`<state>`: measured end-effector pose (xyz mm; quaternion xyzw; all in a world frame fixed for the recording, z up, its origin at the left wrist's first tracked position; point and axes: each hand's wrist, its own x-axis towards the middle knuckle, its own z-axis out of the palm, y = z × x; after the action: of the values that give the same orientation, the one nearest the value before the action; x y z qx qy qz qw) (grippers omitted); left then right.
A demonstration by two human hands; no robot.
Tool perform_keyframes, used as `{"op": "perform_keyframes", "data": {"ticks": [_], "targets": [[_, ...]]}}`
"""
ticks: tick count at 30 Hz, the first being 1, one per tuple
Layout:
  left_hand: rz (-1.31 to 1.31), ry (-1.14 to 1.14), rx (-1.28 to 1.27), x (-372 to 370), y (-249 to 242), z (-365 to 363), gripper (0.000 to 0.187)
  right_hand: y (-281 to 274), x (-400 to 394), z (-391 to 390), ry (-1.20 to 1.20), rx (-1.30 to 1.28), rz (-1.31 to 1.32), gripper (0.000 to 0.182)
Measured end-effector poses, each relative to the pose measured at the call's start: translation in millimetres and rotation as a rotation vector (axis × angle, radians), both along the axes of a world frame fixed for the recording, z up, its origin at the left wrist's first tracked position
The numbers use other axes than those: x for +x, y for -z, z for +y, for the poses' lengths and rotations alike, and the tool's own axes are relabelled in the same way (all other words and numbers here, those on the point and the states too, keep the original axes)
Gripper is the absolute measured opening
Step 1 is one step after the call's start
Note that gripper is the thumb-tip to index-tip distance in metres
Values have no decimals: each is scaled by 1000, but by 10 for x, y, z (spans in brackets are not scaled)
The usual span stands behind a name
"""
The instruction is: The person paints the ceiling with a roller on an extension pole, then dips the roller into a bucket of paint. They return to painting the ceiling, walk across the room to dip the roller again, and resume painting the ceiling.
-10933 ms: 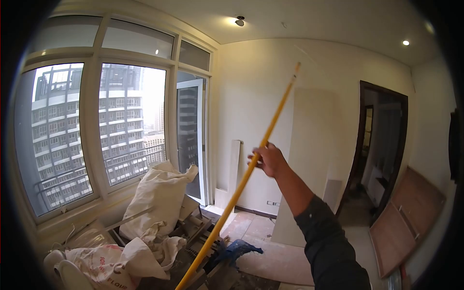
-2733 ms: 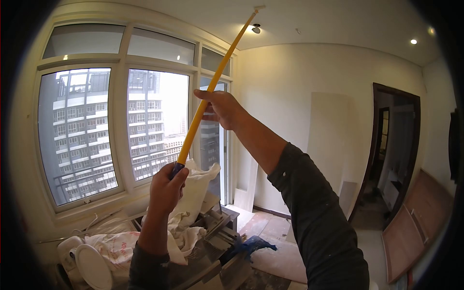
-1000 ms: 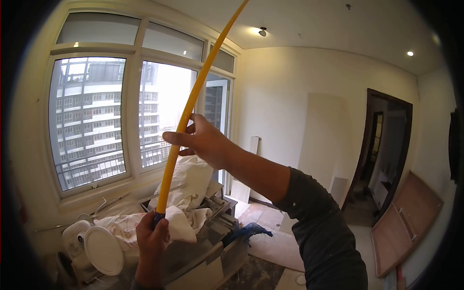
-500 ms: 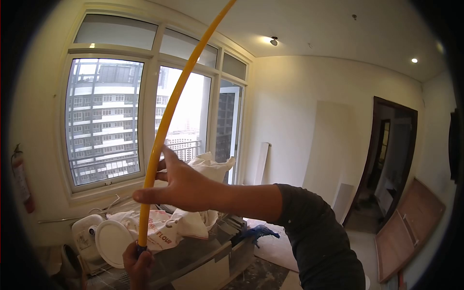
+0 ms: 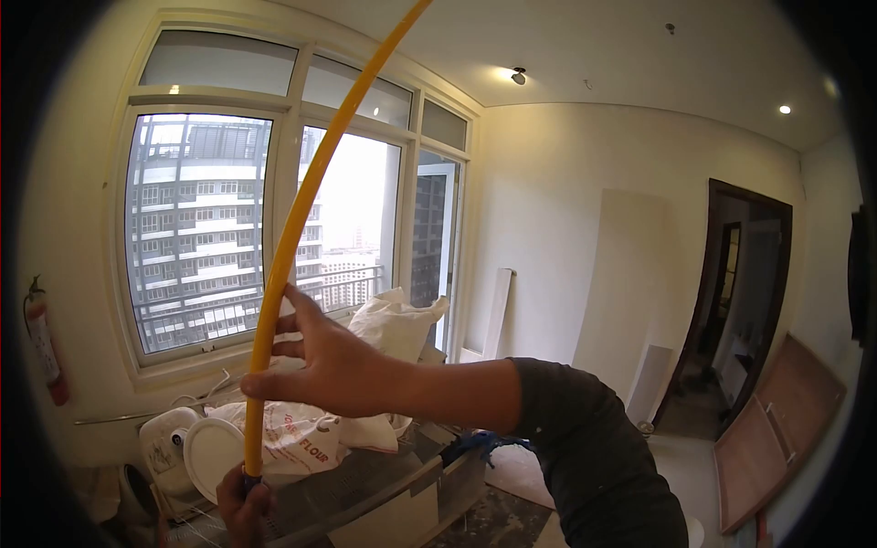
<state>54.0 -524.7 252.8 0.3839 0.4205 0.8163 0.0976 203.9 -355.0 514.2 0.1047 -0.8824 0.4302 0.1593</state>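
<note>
A long yellow pole (image 5: 297,219) with a blue piece near its lower end rises through the view, curving to the right and leaving at the top edge. At its bottom, my left hand (image 5: 245,513) is closed around it by the blue piece. Higher up, my right hand (image 5: 333,365) reaches across from the right and holds the pole loosely. Its thumb lies over the front, while the fingertips meet the far right side and are partly hidden. Behind the pole is a printed flour sack (image 5: 297,438), and a white round lid (image 5: 212,452) shows to its left.
A white jug (image 5: 167,438) and a bulky white sack (image 5: 393,320) are among the clutter under the windows. A fire extinguisher (image 5: 44,352) hangs at left. Brown panels (image 5: 776,438) lean at right near a dark doorway (image 5: 731,310). Ceiling lights (image 5: 518,77) are overhead.
The yellow pole and both my hands have shifted left and slightly down in view. My right hand keeps its place along the pole, and my left hand still grips the lower end.
</note>
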Motion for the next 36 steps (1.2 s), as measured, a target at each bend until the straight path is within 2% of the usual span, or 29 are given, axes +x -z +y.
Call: {"op": "perform_keyframes", "data": {"ticks": [6,13,15,19,22,29,33,36], "targets": [[45,68,17,92,-365,303,41,-190,97,315,121,-32,128,114],[116,94,-48,335,-885,860,34,-424,155,891,211,-200,205,106],[138,116,-42,389,-999,1064,32,-501,212,1037,247,-219,231,99],[176,166,-69,446,-1208,1518,27,-623,217,1497,276,-278,353,92],[179,183,-58,539,-1385,1892,31,-754,224,1926,290,-314,366,84],[196,189,-104,630,-1722,2886,31,-1020,330,2828,401,-305,393,78],[209,199,-119,719,-1903,3446,29,-1144,419,3333,438,-310,390,62],[213,202,-131,801,-2024,3864,27,-1223,464,3742,458,-355,420,58]]}}
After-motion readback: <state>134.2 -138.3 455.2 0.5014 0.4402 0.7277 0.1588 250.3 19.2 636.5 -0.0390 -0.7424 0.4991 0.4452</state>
